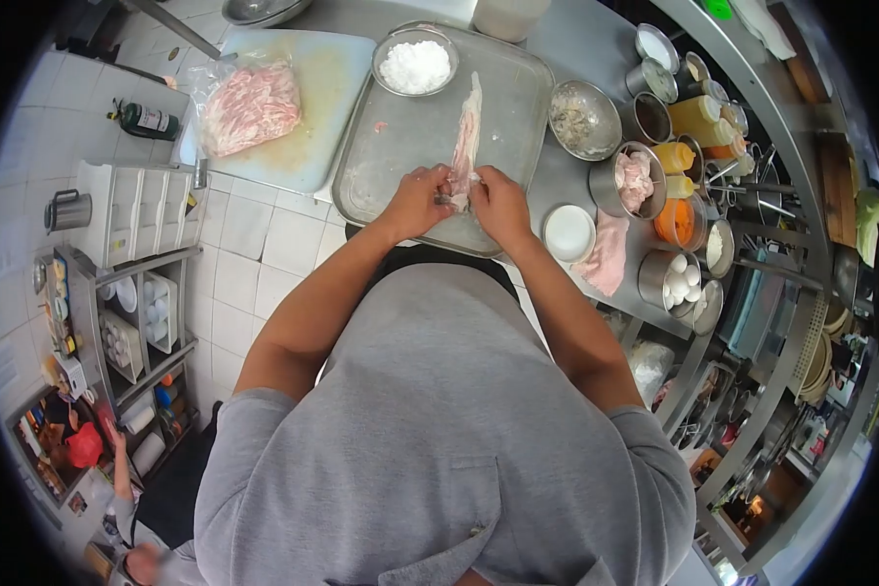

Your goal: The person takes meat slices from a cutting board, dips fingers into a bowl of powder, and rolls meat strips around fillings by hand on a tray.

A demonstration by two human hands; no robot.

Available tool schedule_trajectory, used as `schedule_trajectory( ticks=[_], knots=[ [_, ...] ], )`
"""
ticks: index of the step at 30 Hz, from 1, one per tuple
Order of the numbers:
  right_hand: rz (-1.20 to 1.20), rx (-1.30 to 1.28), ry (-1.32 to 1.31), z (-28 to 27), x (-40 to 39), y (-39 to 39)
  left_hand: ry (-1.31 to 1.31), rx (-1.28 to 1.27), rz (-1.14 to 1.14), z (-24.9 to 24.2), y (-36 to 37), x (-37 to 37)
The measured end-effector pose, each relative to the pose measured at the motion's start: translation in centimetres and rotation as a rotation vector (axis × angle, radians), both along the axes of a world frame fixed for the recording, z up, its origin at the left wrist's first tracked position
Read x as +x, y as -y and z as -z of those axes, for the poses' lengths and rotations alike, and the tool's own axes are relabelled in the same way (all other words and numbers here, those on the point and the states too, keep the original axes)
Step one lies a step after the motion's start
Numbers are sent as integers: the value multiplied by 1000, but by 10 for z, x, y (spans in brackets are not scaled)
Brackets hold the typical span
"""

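A long strip of raw, fatty meat (468, 132) lies lengthwise on the metal tray (400, 146), its narrow tip pointing away from me. My left hand (422, 202) pinches its near end from the left. On the other side, my right hand (500, 206) has its fingers closed on the same end. Both hands are low over the tray's near part, close together. A metal bowl of white powder (415, 64) sits at the tray's far left. Just right of the tray is a metal bowl with pale, wet residue (584, 119).
Left of the tray, a bag of raw meat (251, 107) rests on a white cutting board (327, 127). To the right stand a bowl of meat pieces (635, 181), a white bowl (569, 233), a pink cloth (606, 256), eggs (683, 282) and sauce bottles (676, 156). Another person (156, 527) is at lower left.
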State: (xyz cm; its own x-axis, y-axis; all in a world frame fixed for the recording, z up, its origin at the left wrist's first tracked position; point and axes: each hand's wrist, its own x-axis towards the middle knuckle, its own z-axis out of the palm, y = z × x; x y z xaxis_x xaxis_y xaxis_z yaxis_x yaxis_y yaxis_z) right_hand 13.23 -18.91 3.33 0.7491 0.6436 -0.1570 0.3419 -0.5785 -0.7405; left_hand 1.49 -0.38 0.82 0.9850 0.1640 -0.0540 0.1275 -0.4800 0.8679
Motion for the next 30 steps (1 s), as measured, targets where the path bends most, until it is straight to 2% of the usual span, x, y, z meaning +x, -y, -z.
schedule_trajectory(
  ticks=[1,2,4,7,10,13,15,18,23,25,28,30],
  knots=[
    [-37,67,138,0,-2,4,1,1,-8,1,0,0],
    [-45,68,139,0,-5,9,15,1,-7,2,0,-1],
    [-252,102,249,-6,-12,17,31,3,-11,2,-1,-1],
    [-308,78,327,5,-21,18,36,55,-8,1,2,-3],
    [-292,73,317,12,-24,16,23,25,-27,-1,1,-7],
    [-264,75,276,12,-23,14,49,105,15,-3,3,-9],
    [-265,62,232,10,-19,15,203,140,23,-5,5,-13],
    [-288,31,151,9,-13,13,175,260,80,-3,5,-17],
    [-304,-24,42,8,-7,9,175,299,77,2,8,-12],
    [-231,-20,-17,3,-9,6,173,309,81,2,7,-11],
    [-165,-40,-30,-9,-16,5,234,275,94,16,9,-10],
    [-225,-37,75,6,-17,7,278,278,90,29,11,-8]
  ],
)
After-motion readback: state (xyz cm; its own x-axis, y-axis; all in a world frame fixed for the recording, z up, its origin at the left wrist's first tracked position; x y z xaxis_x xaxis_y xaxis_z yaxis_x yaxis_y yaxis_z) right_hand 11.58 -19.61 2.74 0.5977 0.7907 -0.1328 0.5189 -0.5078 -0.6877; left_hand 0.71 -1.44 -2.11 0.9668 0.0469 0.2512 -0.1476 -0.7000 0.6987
